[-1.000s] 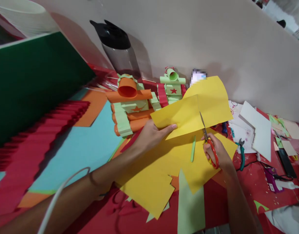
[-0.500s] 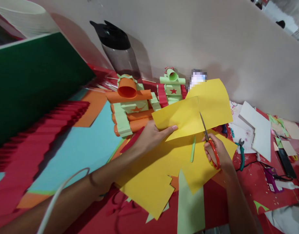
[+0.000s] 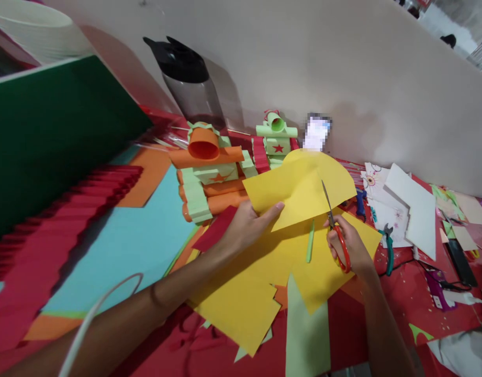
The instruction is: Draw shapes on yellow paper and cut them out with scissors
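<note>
My left hand (image 3: 250,225) pinches the lower left edge of a yellow paper sheet (image 3: 299,183), thumb on top. The sheet is held up off the table and curves at its far side. In my right hand (image 3: 348,241) are red-handled scissors (image 3: 340,241), my fingers through the loops. Their blades point up and lie against the right part of the sheet; the exact cut line is hard to see. Below lie more yellow paper (image 3: 241,303), with a small green paper roll (image 3: 310,242) on it, and a pale green strip (image 3: 307,335).
An orange-and-green paper tank (image 3: 213,173) and a smaller green-and-red one (image 3: 276,141) stand behind. At the back are a bottle (image 3: 189,78) and a phone (image 3: 316,132). Pliers (image 3: 389,248) and white foam board (image 3: 415,209) lie right; a dark green board (image 3: 60,131) leans left.
The far right part of the yellow sheet has dropped and curled down, uncovering the phone. My hands have barely moved, the scissors shifting slightly left.
</note>
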Available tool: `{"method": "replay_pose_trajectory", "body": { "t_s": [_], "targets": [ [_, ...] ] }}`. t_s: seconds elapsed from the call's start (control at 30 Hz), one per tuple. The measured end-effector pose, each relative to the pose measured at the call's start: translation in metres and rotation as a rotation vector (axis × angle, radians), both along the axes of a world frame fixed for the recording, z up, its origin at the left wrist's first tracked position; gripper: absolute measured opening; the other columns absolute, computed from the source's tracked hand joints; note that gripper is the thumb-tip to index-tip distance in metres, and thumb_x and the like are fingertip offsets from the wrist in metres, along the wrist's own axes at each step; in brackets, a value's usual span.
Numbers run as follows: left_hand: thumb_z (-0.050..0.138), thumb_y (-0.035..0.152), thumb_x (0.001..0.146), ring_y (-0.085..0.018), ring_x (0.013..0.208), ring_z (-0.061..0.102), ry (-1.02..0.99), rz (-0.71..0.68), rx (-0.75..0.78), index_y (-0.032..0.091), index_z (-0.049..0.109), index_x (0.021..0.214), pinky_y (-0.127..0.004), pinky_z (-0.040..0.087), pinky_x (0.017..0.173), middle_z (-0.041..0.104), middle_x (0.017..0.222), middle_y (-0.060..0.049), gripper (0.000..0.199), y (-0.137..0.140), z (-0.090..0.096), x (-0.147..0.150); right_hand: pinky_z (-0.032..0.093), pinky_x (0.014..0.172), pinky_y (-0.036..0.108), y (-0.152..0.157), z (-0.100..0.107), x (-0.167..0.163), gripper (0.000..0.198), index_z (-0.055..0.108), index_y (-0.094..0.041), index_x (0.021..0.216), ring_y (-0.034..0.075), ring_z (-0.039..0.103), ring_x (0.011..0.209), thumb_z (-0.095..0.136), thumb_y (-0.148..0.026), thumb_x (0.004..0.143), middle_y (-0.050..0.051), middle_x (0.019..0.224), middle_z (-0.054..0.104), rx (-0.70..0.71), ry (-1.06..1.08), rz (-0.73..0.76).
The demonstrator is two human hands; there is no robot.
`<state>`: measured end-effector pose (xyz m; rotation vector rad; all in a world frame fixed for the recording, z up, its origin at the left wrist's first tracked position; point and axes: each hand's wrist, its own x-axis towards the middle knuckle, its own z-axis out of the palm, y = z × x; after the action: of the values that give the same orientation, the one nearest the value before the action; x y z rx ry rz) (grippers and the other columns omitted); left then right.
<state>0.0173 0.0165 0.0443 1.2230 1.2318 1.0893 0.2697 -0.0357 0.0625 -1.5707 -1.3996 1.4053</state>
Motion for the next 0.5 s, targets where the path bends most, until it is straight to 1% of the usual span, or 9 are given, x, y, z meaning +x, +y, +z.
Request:
{"method": "replay_pose_trajectory", "body": {
  "t_s": [0.1,0.27,0.4,0.5],
  "targets": [
    [0.072,0.047,0.086,-0.034,0.121,0.076,-0.021,-0.027,0.0,0.026,0.079,0.098,-0.045,0.064,0.102,0.08,0.128,-0.007,0.025,-0.0007,-0.0014,-0.0001,0.037,0.041,0.018,-0.0003,-0.003,0.0031,0.039,0.055,-0.025,0.114,0.008,0.046,0.045,0.068,-0.055,0.091,-0.008,0.067,0.054,0.002,-0.033,0.016],
    [0.074,0.05,0.086,-0.033,0.118,0.077,-0.054,-0.073,-0.041,0.024,0.079,0.108,-0.043,0.066,0.097,0.08,0.128,-0.009,0.034,-0.0015,-0.0022,-0.0005,0.037,0.042,0.018,0.0,-0.0086,0.008,0.039,0.057,-0.026,0.115,0.009,0.047,0.047,0.067,-0.055,0.092,-0.008,0.068,0.054,0.04,-0.066,0.026],
    [0.076,0.05,0.085,-0.035,0.118,0.076,-0.02,-0.051,-0.044,0.026,0.078,0.114,-0.046,0.067,0.096,0.081,0.128,-0.008,0.038,-0.0011,-0.0029,-0.0023,0.038,0.042,0.018,-0.0001,-0.0075,0.0068,0.038,0.058,-0.026,0.113,0.008,0.045,0.046,0.069,-0.056,0.092,-0.008,0.067,0.054,0.033,-0.05,0.013],
    [0.077,0.049,0.084,-0.035,0.119,0.076,0.003,-0.037,-0.037,0.027,0.078,0.111,-0.046,0.067,0.096,0.081,0.125,-0.008,0.035,-0.001,-0.0025,-0.0032,0.037,0.041,0.018,-0.0006,-0.0043,0.0039,0.037,0.058,-0.025,0.108,0.008,0.044,0.044,0.069,-0.057,0.092,-0.009,0.065,0.053,0.019,-0.022,-0.018]
  ]
}}
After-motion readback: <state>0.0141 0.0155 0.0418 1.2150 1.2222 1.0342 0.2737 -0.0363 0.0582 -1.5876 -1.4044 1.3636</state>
